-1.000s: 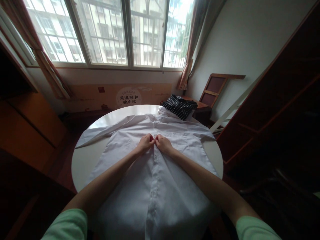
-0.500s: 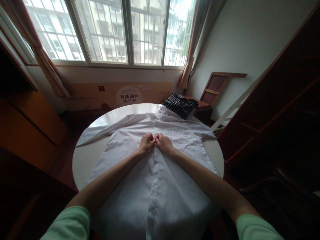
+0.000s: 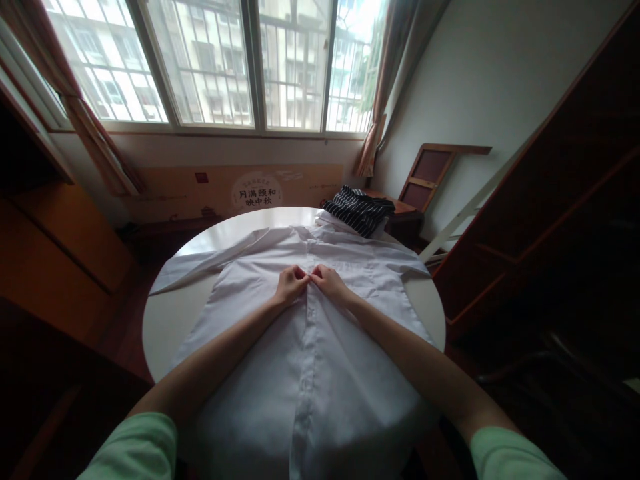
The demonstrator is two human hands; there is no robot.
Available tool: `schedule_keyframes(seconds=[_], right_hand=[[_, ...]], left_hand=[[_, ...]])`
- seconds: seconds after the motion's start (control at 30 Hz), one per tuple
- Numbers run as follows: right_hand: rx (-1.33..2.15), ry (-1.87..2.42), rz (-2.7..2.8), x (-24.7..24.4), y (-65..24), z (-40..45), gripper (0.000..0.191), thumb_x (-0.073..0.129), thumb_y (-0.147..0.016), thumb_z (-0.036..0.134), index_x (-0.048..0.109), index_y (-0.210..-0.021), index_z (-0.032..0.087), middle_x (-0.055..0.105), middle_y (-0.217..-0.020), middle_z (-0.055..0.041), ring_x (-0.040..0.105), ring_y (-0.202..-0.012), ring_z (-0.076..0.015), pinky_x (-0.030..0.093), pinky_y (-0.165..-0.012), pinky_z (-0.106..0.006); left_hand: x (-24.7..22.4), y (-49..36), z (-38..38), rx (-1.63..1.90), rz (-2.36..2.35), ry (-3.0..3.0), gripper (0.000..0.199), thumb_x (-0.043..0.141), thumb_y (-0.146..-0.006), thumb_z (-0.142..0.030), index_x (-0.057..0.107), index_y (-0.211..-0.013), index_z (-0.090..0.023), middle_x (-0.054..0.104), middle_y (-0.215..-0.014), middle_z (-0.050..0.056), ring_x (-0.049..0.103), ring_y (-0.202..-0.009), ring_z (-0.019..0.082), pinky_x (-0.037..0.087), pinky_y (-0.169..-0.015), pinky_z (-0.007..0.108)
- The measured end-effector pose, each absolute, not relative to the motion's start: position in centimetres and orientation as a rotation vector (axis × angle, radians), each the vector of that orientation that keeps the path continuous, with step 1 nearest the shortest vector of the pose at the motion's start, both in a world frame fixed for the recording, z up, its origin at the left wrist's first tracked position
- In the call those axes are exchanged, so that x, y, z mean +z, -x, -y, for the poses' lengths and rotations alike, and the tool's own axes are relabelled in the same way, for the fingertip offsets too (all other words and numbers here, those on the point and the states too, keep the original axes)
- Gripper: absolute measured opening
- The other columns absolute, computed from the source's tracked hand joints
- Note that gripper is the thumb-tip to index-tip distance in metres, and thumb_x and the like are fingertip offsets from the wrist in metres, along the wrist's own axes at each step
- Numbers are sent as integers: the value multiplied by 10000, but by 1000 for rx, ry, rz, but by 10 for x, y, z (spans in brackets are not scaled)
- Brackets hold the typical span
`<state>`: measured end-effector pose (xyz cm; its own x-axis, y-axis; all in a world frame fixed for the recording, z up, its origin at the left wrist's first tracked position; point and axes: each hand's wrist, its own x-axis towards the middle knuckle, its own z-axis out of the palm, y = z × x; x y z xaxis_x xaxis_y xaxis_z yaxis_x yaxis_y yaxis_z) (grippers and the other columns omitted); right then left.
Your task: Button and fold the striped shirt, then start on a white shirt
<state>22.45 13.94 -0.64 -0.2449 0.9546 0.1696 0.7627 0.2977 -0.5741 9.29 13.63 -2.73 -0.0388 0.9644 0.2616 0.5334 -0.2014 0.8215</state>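
Observation:
A white long-sleeved shirt [image 3: 265, 373] lies front side up over a round white table [image 3: 170, 327], its sleeves spread to both sides and its hem hanging toward me. Down its middle runs the button placket [image 3: 307, 340]. At the upper part of that placket, my left hand [image 3: 291, 285] pinches the fabric from the left. My right hand [image 3: 327, 281] pinches it from the right, fingertips meeting those of the left. Any button between the fingertips is hidden.
Dark striped folded clothing [image 3: 360, 210] rests on white cloth at the table's far right edge. Behind it stands a wooden chair [image 3: 430, 177]. A long printed board [image 3: 200, 193] leans under the window, and a dark wooden cabinet [image 3: 525, 233] is on the right.
Both hands stay at the same spot on the placket, with only slight finger movement. The whole view has shifted very slightly.

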Motion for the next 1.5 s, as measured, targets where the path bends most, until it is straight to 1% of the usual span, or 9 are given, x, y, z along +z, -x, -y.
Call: schedule_keyframes(seconds=[0.23, 0.43, 0.63, 0.8, 1.0, 1.13, 1.37, 1.43, 1.5], right_hand=[[362, 1538, 2150, -10, -222, -135, 124, 452, -813, 212, 548, -849, 142, 634, -842, -74, 557, -758, -151, 357, -665, -229], [254, 1550, 2208, -10, -220, -130, 138, 421, -826, 205, 534, -880, 149, 627, -873, -84, 559, -781, -163, 353, -676, -238], [305, 1559, 2176, -13, -220, -133, 131, 425, -824, 213, 529, -874, 152, 624, -869, -76, 550, -770, -156, 344, -665, -236], [410, 1561, 2130, -13, -222, -138, 116, 448, -816, 235, 531, -830, 155, 617, -815, -53, 532, -725, -143, 338, -639, -228], [440, 1560, 2130, -13, -223, -140, 106, 459, -803, 228, 539, -820, 160, 611, -804, -47, 525, -721, -140, 334, -637, -229], [456, 1533, 2122, -14, -223, -139, 112, 454, -796, 218, 546, -821, 159, 613, -806, -51, 527, -733, -144, 334, -652, -235], [676, 1455, 2069, -11, -229, -150, 78, 508, -751, 218, 525, -703, 159, 564, -676, -1, 495, -648, -113, 338, -595, -214], [802, 1408, 2032, -12, -231, -155, 78, 519, -731, 193, 508, -661, 158, 523, -596, 25, 472, -579, -96, 335, -555, -201], [946, 1406, 1941, -14, -232, -158, 85, 493, -747, 196, 503, -670, 161, 463, -507, 51, 433, -482, -82, 322, -493, -193]], left_hand=[[-17, -96, -133, 1092, -1635, -1862, 97, 523, -669, -188, 489, -587, -147, 480, -548, -39, 435, -540, 83, 324, -538, 202], [-14, -92, -133, 1011, -1595, -1860, 108, 528, -651, -189, 485, -562, -147, 491, -531, -34, 441, -533, 89, 322, -530, 205], [-19, -92, -135, 1069, -1616, -1782, 125, 552, -628, -210, 491, -544, -141, 482, -503, -43, 440, -523, 87, 322, -516, 199], [-22, -90, -137, 1154, -1501, -1683, 172, 599, -611, -265, 490, -567, -139, 481, -510, -45, 442, -515, 85, 329, -495, 195], [-20, -88, -136, 1139, -1487, -1832, 90, 579, -627, -184, 498, -646, -150, 510, -591, -36, 456, -562, 87, 346, -529, 199], [-18, -88, -134, 1051, -1573, -1937, 63, 563, -657, -187, 509, -672, -159, 540, -628, -21, 481, -591, 99, 361, -556, 212], [-21, -88, -133, 1064, -1528, -2031, 20, 533, -675, -151, 522, -689, -160, 558, -647, -15, 503, -598, 100, 387, -576, 214], [-22, -89, -135, 1074, -1504, -2030, 57, 533, -669, -130, 528, -718, -159, 565, -655, -16, 512, -610, 100, 400, -585, 213], [-24, -90, -138, 1079, -1499, -2039, 98, 538, -664, -113, 536, -753, -155, 581, -682, -7, 525, -638, 106, 419, -618, 223]])
